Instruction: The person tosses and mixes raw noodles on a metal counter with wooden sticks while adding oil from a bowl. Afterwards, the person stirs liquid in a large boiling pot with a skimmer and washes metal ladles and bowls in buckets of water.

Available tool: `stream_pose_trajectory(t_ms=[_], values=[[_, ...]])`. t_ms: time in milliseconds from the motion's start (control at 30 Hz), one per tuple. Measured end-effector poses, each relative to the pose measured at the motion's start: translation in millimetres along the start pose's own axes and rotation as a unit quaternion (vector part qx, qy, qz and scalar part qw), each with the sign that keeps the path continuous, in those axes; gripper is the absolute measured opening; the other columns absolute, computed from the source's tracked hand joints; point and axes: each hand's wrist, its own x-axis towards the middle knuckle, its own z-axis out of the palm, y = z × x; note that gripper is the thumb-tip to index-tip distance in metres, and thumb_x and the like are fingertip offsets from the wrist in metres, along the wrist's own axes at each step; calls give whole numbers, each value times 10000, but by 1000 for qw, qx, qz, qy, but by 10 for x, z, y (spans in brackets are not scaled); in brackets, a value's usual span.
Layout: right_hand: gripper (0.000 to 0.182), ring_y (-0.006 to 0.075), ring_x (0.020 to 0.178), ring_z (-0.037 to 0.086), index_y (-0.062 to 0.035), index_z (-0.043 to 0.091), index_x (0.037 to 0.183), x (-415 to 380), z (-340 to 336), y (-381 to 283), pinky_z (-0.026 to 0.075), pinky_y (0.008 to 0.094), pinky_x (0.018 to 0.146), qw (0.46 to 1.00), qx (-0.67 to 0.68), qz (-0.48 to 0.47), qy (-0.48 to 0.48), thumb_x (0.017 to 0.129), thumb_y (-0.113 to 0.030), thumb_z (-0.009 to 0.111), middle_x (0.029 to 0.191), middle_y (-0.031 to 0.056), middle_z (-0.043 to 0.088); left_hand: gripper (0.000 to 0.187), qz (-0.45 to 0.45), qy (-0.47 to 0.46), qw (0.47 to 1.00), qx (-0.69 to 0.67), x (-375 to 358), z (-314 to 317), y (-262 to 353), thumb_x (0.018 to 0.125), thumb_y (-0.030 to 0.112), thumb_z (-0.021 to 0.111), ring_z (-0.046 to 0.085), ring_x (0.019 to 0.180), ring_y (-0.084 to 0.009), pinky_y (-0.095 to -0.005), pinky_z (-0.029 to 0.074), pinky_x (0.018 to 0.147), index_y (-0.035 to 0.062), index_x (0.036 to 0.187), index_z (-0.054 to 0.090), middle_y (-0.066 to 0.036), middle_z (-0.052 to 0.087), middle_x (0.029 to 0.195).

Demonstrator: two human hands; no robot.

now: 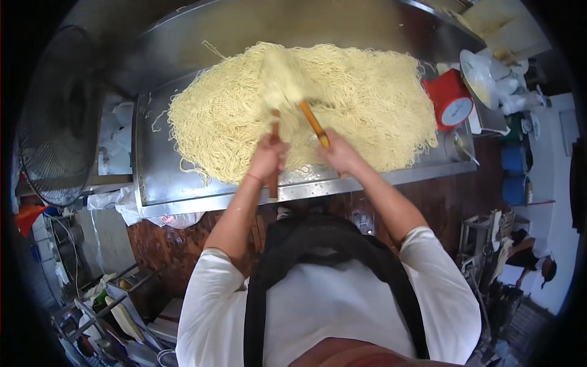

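Note:
A wide heap of pale yellow noodles (385, 101) spreads over the metal worktable (168, 186). My left hand (268, 158) is wrapped round a dark brown wooden stick (274, 183), which points away from me. In my right hand (337, 151) is a lighter, orange-brown bamboo-like stick (312, 118), tilted with its far end to the left. Between and beyond the far ends of the sticks, a clump of noodles (281, 79) is smeared by motion and stands above the heap. The sticks' tips are hidden in that clump.
A red scale (449, 101) with a round dial stands at the table's right end, beside a bowl with plastic bags (480, 79). Near the right front corner is a metal container with a spoon (466, 150). A large fan (58, 116) is at the left.

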Motion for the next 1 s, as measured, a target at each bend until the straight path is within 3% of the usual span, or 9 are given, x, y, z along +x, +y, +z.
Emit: stream_pose_trajectory(t_ms=[200,367,467,500,567,667,767,900,1000], values=[[374,377,875,614,-41,477,1193,-339,-1072,348,481,442,753,982,-143,-120,34,885,-207,610,947,227,618,290,73,70,953,284,-366,-1072,-285,870,133,639,409,447,-95,-262,330,374,46,1079,458,-4,455,705],[445,421,1015,587,-42,522,1242,-2071,-2108,626,468,446,855,958,-240,155,3,817,-121,630,1041,248,626,246,-213,-6,898,385,-1868,-1455,216,867,150,630,453,445,-107,-275,389,388,51,1061,514,-23,534,749],[451,424,1031,588,-43,513,1261,-1846,-2055,1262,467,464,867,963,-242,115,21,822,-94,600,1052,248,630,361,-102,-70,877,465,-1720,-1023,115,873,172,611,610,597,-212,-338,506,546,20,1184,510,-116,626,891],[419,438,1036,584,-4,498,1266,-1413,-1863,1683,463,480,884,961,-271,57,21,859,-96,525,1072,278,620,443,-68,-48,841,535,-1393,-954,-257,810,164,616,606,1046,-350,-415,467,901,-17,1203,522,-215,632,1087],[371,442,1034,592,52,509,1219,-255,-1296,1908,478,477,882,969,-229,69,67,880,-69,418,1081,319,608,469,-4,-28,843,537,-529,-474,-735,833,177,605,578,1093,-407,-432,448,940,-19,1249,509,-281,609,1125],[346,441,900,624,34,499,1191,538,-929,1290,503,474,812,992,-94,18,80,879,-114,477,966,310,624,458,192,-24,867,459,726,375,-960,830,181,623,620,955,-376,-416,481,867,-23,1222,502,-252,631,1020],[376,418,834,632,2,464,1219,310,-1014,1369,514,459,757,997,-46,27,64,882,-149,532,890,287,620,396,14,-83,944,320,816,660,-702,824,209,654,614,795,-248,-370,507,752,15,1143,522,-152,605,896],[332,325,689,598,-17,474,1131,19,-448,2107,480,416,636,987,-45,-88,127,877,-196,590,783,206,581,244,163,-39,947,275,477,570,-1384,825,133,660,495,503,-122,-291,447,461,58,993,499,-25,514,719],[354,385,798,630,-16,446,1204,-135,-314,1463,500,459,717,997,-6,-12,81,892,-152,543,875,256,620,254,4,-83,983,162,382,950,-913,833,96,652,455,433,-109,-265,401,384,64,1025,489,-6,505,696]])
